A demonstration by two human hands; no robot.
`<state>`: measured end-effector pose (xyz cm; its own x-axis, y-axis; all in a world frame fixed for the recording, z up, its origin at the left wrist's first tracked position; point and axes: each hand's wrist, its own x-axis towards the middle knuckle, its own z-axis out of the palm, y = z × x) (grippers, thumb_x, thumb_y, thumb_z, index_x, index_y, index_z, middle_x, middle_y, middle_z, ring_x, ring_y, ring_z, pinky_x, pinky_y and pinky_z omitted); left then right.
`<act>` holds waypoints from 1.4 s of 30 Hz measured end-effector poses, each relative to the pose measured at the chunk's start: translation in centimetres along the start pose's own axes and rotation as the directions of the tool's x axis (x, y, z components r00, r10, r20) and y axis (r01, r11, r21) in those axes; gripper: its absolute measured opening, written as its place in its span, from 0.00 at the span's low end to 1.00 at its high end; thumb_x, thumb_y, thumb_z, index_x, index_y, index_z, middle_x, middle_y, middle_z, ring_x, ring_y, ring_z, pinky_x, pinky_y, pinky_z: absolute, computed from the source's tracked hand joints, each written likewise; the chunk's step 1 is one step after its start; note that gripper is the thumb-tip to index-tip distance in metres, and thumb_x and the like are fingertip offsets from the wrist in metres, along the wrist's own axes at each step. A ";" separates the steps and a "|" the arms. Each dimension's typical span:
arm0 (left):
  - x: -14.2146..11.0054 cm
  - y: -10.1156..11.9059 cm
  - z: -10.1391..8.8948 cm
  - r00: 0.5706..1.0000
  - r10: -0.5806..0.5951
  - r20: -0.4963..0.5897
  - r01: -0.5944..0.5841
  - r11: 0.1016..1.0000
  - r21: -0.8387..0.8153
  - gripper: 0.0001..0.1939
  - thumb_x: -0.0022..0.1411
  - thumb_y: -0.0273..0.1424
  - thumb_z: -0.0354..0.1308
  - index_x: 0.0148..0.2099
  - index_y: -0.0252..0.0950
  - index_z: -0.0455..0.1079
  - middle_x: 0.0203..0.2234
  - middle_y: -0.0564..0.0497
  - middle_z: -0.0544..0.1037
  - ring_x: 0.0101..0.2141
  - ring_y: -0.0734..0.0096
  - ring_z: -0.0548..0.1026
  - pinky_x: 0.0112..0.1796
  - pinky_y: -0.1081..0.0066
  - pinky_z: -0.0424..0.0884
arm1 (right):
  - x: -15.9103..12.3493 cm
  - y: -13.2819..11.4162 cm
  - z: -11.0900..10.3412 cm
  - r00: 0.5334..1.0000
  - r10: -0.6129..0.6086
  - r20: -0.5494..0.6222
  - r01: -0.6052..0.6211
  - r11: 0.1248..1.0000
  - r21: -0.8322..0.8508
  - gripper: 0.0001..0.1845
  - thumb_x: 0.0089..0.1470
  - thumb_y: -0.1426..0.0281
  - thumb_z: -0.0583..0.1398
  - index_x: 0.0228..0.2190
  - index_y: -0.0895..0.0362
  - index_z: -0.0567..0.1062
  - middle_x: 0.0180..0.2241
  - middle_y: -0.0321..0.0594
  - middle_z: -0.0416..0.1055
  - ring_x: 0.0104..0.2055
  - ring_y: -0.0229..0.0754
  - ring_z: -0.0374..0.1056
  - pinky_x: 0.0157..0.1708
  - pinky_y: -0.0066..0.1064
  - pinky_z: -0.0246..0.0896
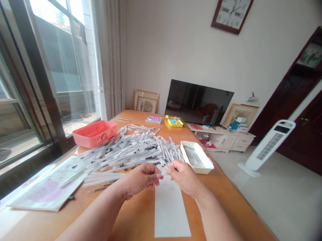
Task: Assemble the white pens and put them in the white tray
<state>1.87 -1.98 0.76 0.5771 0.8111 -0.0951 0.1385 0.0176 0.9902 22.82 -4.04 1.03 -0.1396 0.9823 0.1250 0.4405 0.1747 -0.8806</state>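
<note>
Clear piece (163,173), slim, sat between left hand (144,176) and right hand (184,175), both curled nearly closed, fingertips pinching it above flat paper (171,211). Beyond sprawled frosted, tubular pens (138,148); rightward stood a round-cornered white tray (205,169); beneath, glossy brown table (139,219)

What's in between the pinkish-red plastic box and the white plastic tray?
In the head view, a messy heap of slim, whitish plastic pen tubes lies between the pinkish-red plastic box and the white plastic tray.
</note>
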 end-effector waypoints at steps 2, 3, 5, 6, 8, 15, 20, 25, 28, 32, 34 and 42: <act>0.0 0.0 0.1 1.000 0.002 -0.004 -0.001 0.999 0.032 0.15 0.59 0.43 0.62 0.36 0.34 0.72 0.28 0.50 0.76 0.28 0.73 0.67 0.32 0.71 0.60 | 0.1 0.3 0.3 0.999 -0.035 -0.015 0.034 0.997 -0.069 0.24 0.60 0.50 0.56 0.23 0.55 0.63 0.21 0.30 0.58 0.25 0.35 0.54 0.24 0.27 0.49; 0.0 0.0 0.1 1.000 0.002 -0.004 -0.002 0.999 0.041 0.15 0.59 0.43 0.62 0.37 0.34 0.72 0.28 0.50 0.76 0.29 0.73 0.67 0.32 0.71 0.61 | 0.1 0.3 0.4 0.999 -0.044 -0.019 0.042 0.995 -0.088 0.26 0.61 0.49 0.55 0.22 0.55 0.62 0.21 0.30 0.56 0.24 0.35 0.53 0.24 0.27 0.48; 0.0 0.0 0.1 1.000 0.003 0.000 -0.003 0.999 0.042 0.16 0.60 0.43 0.62 0.37 0.34 0.72 0.28 0.50 0.76 0.29 0.73 0.67 0.32 0.71 0.61 | 0.1 0.3 0.4 0.999 -0.031 -0.022 0.028 0.994 -0.108 0.28 0.61 0.46 0.52 0.21 0.55 0.62 0.19 0.30 0.55 0.24 0.35 0.53 0.24 0.28 0.48; 0.0 0.0 0.1 1.000 0.006 0.001 -0.006 0.999 0.039 0.15 0.60 0.43 0.61 0.37 0.34 0.72 0.28 0.50 0.76 0.29 0.73 0.67 0.32 0.71 0.61 | 0.1 0.2 0.4 1.000 -0.015 -0.023 0.012 0.994 -0.113 0.30 0.62 0.46 0.50 0.20 0.55 0.62 0.19 0.31 0.56 0.24 0.36 0.54 0.25 0.29 0.49; 0.0 0.0 0.0 1.000 0.011 -0.001 -0.011 0.999 0.032 0.15 0.60 0.43 0.61 0.38 0.34 0.72 0.28 0.50 0.76 0.29 0.73 0.67 0.32 0.71 0.61 | 0.1 0.0 0.3 0.999 0.007 -0.040 -0.011 0.995 -0.102 0.31 0.63 0.45 0.47 0.21 0.55 0.65 0.19 0.33 0.60 0.24 0.37 0.59 0.26 0.30 0.52; 0.1 -0.2 -0.3 1.000 0.002 -0.013 -0.002 1.000 0.023 0.16 0.60 0.43 0.61 0.38 0.34 0.72 0.29 0.49 0.76 0.29 0.73 0.67 0.32 0.70 0.61 | -0.1 -0.2 0.3 0.993 -0.108 -0.044 0.104 0.990 -0.096 0.20 0.63 0.53 0.54 0.28 0.55 0.68 0.26 0.33 0.67 0.29 0.38 0.61 0.29 0.28 0.55; 0.1 -0.2 0.0 1.000 0.013 -0.009 -0.012 0.998 0.059 0.15 0.60 0.42 0.61 0.37 0.34 0.72 0.28 0.49 0.77 0.28 0.73 0.67 0.32 0.70 0.61 | 0.1 0.5 0.7 0.992 -0.103 -0.078 0.086 0.975 -0.203 0.25 0.62 0.50 0.52 0.22 0.54 0.62 0.20 0.31 0.57 0.25 0.37 0.54 0.25 0.28 0.50; 0.0 -0.1 0.0 1.000 0.014 -0.014 -0.013 0.999 0.052 0.15 0.61 0.42 0.61 0.38 0.34 0.72 0.29 0.49 0.77 0.29 0.72 0.68 0.33 0.70 0.61 | 0.2 0.2 0.4 0.995 -0.055 -0.079 0.042 0.986 -0.160 0.29 0.63 0.47 0.49 0.22 0.55 0.66 0.19 0.32 0.59 0.25 0.38 0.58 0.26 0.29 0.52; 0.0 -0.2 -0.2 1.000 0.002 -0.015 -0.002 1.000 0.028 0.15 0.61 0.43 0.60 0.39 0.34 0.73 0.30 0.49 0.77 0.29 0.73 0.67 0.33 0.70 0.61 | 0.0 -0.4 0.1 0.994 -0.072 -0.077 0.066 0.995 -0.078 0.26 0.65 0.49 0.47 0.28 0.54 0.70 0.24 0.34 0.67 0.27 0.39 0.62 0.29 0.29 0.56; 0.1 -0.3 -0.4 1.000 -0.008 -0.011 0.008 1.000 0.004 0.16 0.61 0.43 0.60 0.39 0.34 0.73 0.30 0.48 0.77 0.29 0.73 0.67 0.33 0.70 0.61 | -0.1 -0.5 0.1 0.994 -0.107 -0.031 0.106 0.993 -0.051 0.19 0.64 0.53 0.53 0.32 0.54 0.71 0.28 0.34 0.70 0.29 0.37 0.62 0.29 0.28 0.56; 0.1 -0.2 -0.3 1.000 -0.007 -0.015 0.007 1.000 0.012 0.16 0.60 0.43 0.61 0.38 0.34 0.73 0.30 0.48 0.77 0.29 0.73 0.67 0.33 0.70 0.61 | 0.0 -0.2 0.3 0.992 -0.119 -0.050 0.113 0.989 -0.098 0.18 0.62 0.54 0.55 0.28 0.54 0.68 0.26 0.32 0.67 0.28 0.37 0.60 0.27 0.27 0.54; -0.1 0.2 0.1 1.000 0.002 -0.012 -0.001 0.999 0.036 0.17 0.58 0.44 0.62 0.37 0.34 0.73 0.29 0.48 0.77 0.29 0.72 0.68 0.33 0.70 0.62 | 0.0 0.0 0.4 0.996 -0.055 -0.075 0.041 0.984 -0.171 0.28 0.62 0.46 0.50 0.22 0.55 0.65 0.19 0.31 0.58 0.25 0.37 0.56 0.25 0.28 0.50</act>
<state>1.96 -2.15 0.95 0.5675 0.8182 -0.0920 0.1664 -0.0045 0.9860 22.43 -4.08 0.82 -0.0962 0.9735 0.2073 0.5794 0.2241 -0.7837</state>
